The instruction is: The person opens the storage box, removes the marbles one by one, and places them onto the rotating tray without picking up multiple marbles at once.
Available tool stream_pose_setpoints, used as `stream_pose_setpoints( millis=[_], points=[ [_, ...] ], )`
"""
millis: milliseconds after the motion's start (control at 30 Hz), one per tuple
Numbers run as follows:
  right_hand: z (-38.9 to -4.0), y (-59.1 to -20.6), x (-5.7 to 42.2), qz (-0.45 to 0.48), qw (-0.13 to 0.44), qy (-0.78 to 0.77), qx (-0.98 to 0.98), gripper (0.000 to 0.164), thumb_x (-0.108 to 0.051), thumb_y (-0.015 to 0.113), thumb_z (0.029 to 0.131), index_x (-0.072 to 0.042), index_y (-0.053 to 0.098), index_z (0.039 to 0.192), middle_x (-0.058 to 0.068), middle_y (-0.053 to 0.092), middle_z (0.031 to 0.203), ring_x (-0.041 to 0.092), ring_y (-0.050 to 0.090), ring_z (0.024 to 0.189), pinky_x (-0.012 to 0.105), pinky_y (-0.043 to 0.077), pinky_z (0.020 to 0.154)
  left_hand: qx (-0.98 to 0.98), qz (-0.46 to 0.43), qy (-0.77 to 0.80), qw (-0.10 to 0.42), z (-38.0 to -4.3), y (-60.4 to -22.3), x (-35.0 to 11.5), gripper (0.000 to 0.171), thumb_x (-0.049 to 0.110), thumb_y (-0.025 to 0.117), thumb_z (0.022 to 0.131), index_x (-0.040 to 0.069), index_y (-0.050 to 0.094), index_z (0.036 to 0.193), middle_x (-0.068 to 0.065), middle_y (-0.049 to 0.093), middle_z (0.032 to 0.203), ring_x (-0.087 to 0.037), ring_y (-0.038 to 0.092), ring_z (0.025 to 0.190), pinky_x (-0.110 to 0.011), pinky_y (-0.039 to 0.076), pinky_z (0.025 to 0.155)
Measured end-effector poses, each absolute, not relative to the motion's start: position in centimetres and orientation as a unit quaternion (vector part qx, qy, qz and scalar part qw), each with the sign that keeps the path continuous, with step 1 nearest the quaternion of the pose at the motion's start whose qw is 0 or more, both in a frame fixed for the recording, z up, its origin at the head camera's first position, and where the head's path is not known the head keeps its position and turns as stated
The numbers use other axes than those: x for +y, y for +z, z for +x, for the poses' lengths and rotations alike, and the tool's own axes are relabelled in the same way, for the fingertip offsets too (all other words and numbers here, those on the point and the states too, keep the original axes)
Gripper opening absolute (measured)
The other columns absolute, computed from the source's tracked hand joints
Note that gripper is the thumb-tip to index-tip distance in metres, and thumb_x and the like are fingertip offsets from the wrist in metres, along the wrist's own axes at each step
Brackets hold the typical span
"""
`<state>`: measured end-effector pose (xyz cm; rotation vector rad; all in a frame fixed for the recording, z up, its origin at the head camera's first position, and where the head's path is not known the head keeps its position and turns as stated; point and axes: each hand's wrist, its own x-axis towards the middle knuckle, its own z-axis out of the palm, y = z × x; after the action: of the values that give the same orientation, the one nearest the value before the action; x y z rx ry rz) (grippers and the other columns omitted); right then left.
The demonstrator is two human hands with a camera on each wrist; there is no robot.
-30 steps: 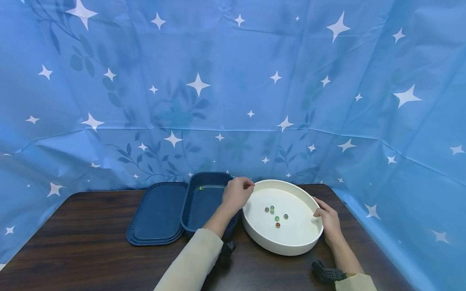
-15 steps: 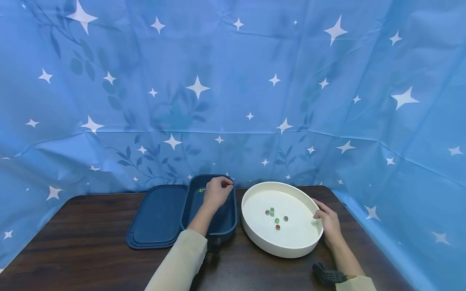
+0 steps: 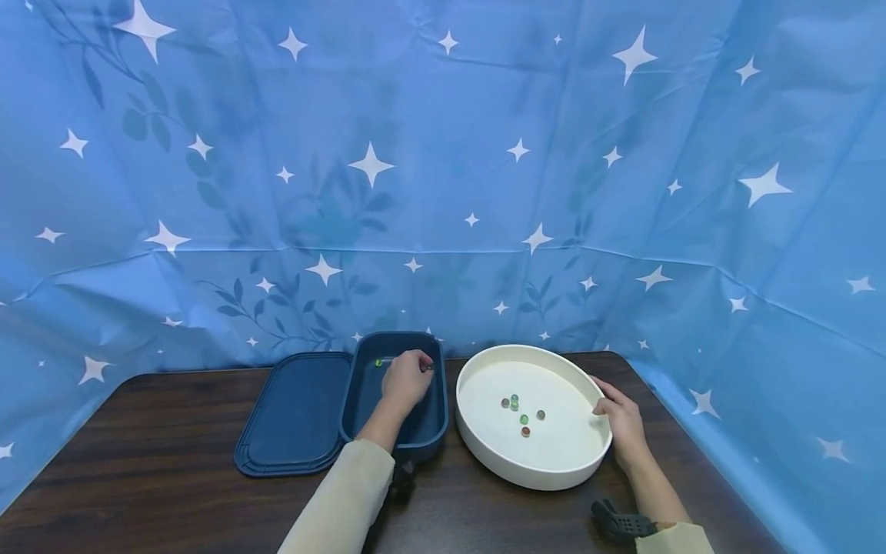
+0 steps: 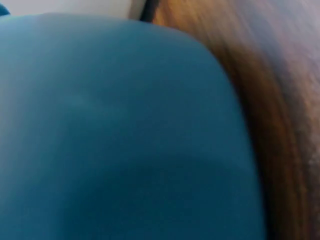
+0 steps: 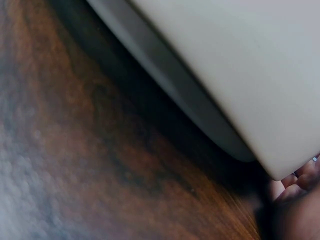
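My left hand (image 3: 406, 378) reaches inside the dark blue box (image 3: 351, 415), thumb and fingertips pinched together. A small dark bead, like a marble, shows at those fingertips, mostly hidden. A yellow-green marble (image 3: 378, 362) lies in the box's far left part. On the right, my right hand (image 3: 625, 419) grips the rim of a round white tray (image 3: 533, 478), thumb over the inside edge. Several green, brown and reddish marbles (image 3: 524, 419) lie scattered on the tray's floor. In the left wrist view, the box's wall (image 4: 135, 115) fills most of the frame; the right wrist view shows the tray's side (image 5: 240, 80).
A flat dark blue lid (image 3: 294, 412) lies on the dark wood table (image 3: 152, 446), left of and right against the box. The tray stands a narrow gap to the box's right. A blue star-patterned cloth (image 3: 443, 192) hangs behind the table and along its right side.
My left hand has moved left from above the tray's left rim to over the box, then down into it. My right hand stays on the tray's rim.
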<state>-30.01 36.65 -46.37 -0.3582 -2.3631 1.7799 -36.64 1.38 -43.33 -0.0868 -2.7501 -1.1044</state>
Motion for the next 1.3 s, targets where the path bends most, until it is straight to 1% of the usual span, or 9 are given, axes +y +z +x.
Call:
stream_pose_setpoints(
  millis=[300, 533, 600, 767, 933, 1000, 1067, 1200, 1300],
  points=[
    [-30.11, -46.40, 36.67, -0.119, 0.083, 0.595, -0.791, 0.072, 0.002, 0.041, 0.084, -0.005, 0.038, 0.155, 0.019, 0.031, 0.164, 0.038, 0.033, 0.151, 0.003, 0.039, 0.074, -0.928, -0.006, -0.372, 0.032, -36.44, -43.58, 0.98, 0.025, 0.014, 0.066, 0.097, 0.007, 0.071, 0.120, -0.011, 0.074, 0.108, -0.025, 0.066, 0.093, -0.047, 0.055, 0.088],
    [-30.08, -46.33, 36.60, -0.123, 0.077, 0.588, -0.796, 0.073, 0.001, 0.041, 0.084, -0.007, 0.037, 0.156, 0.017, 0.030, 0.165, 0.037, 0.031, 0.152, 0.019, 0.041, 0.095, -0.936, -0.016, -0.351, 0.010, -36.66, -43.77, 1.07, 0.027, 0.016, 0.065, 0.098, 0.008, 0.070, 0.123, -0.013, 0.073, 0.119, -0.028, 0.066, 0.100, -0.049, 0.054, 0.096],
    [-30.10, -46.31, 36.60, -0.122, 0.077, 0.590, -0.795, 0.073, 0.001, 0.041, 0.084, -0.007, 0.037, 0.156, 0.017, 0.030, 0.165, 0.037, 0.031, 0.152, 0.016, 0.041, 0.093, -0.938, -0.021, -0.346, 0.009, -36.78, -43.89, 1.14, 0.025, 0.016, 0.065, 0.098, 0.008, 0.070, 0.121, -0.013, 0.072, 0.120, -0.028, 0.067, 0.102, -0.049, 0.054, 0.097],
    [-30.18, -46.38, 36.64, -0.121, 0.078, 0.593, -0.792, 0.073, 0.002, 0.041, 0.084, -0.007, 0.037, 0.156, 0.017, 0.030, 0.165, 0.037, 0.032, 0.151, 0.004, 0.038, 0.076, -0.942, -0.031, -0.335, 0.012, -36.96, -44.03, 1.20, 0.021, 0.016, 0.067, 0.097, 0.008, 0.072, 0.115, -0.012, 0.073, 0.115, -0.027, 0.067, 0.098, -0.049, 0.055, 0.094],
    [-30.27, -46.48, 36.72, -0.122, 0.075, 0.596, -0.790, 0.073, 0.002, 0.041, 0.084, -0.007, 0.037, 0.156, 0.017, 0.029, 0.166, 0.037, 0.032, 0.151, 0.004, 0.039, 0.076, -0.946, -0.037, -0.323, 0.005, -37.03, -43.97, 1.29, 0.016, 0.016, 0.068, 0.096, 0.009, 0.072, 0.109, -0.010, 0.073, 0.108, -0.025, 0.065, 0.091, -0.047, 0.055, 0.088],
    [-30.29, -46.52, 36.73, -0.125, 0.074, 0.595, -0.791, 0.073, 0.002, 0.041, 0.084, -0.007, 0.037, 0.156, 0.017, 0.029, 0.166, 0.037, 0.031, 0.152, 0.009, 0.042, 0.085, -0.947, -0.037, -0.318, 0.003, -37.01, -43.93, 1.34, 0.014, 0.015, 0.068, 0.095, 0.010, 0.073, 0.107, -0.009, 0.074, 0.107, -0.024, 0.065, 0.089, -0.046, 0.055, 0.086],
    [-30.29, -46.56, 36.73, -0.126, 0.075, 0.595, -0.790, 0.073, 0.002, 0.040, 0.084, -0.008, 0.036, 0.157, 0.016, 0.028, 0.166, 0.037, 0.030, 0.152, 0.021, 0.044, 0.099, -0.949, -0.036, -0.313, 0.001, -37.00, -43.93, 1.37, 0.012, 0.014, 0.069, 0.095, 0.011, 0.073, 0.105, -0.009, 0.074, 0.106, -0.023, 0.065, 0.088, -0.045, 0.055, 0.085],
    [-30.38, -46.57, 36.73, -0.125, 0.075, 0.599, -0.787, 0.074, 0.002, 0.040, 0.084, -0.007, 0.036, 0.157, 0.017, 0.027, 0.166, 0.038, 0.029, 0.153, 0.047, 0.035, 0.116, -0.951, -0.034, -0.309, 0.001, -37.01, -43.97, 1.41, 0.008, 0.013, 0.070, 0.094, 0.011, 0.073, 0.101, -0.008, 0.074, 0.101, -0.022, 0.064, 0.084, -0.044, 0.055, 0.083],
    [-30.38, -46.55, 36.78, -0.128, 0.075, 0.595, -0.790, 0.074, 0.002, 0.040, 0.084, -0.008, 0.036, 0.157, 0.017, 0.028, 0.166, 0.038, 0.030, 0.153, 0.041, 0.038, 0.113, -0.950, -0.031, -0.311, 0.007, -36.94, -43.92, 1.52, 0.005, 0.013, 0.071, 0.094, 0.011, 0.074, 0.097, -0.007, 0.074, 0.096, -0.021, 0.063, 0.081, -0.043, 0.056, 0.082]
  ],
)
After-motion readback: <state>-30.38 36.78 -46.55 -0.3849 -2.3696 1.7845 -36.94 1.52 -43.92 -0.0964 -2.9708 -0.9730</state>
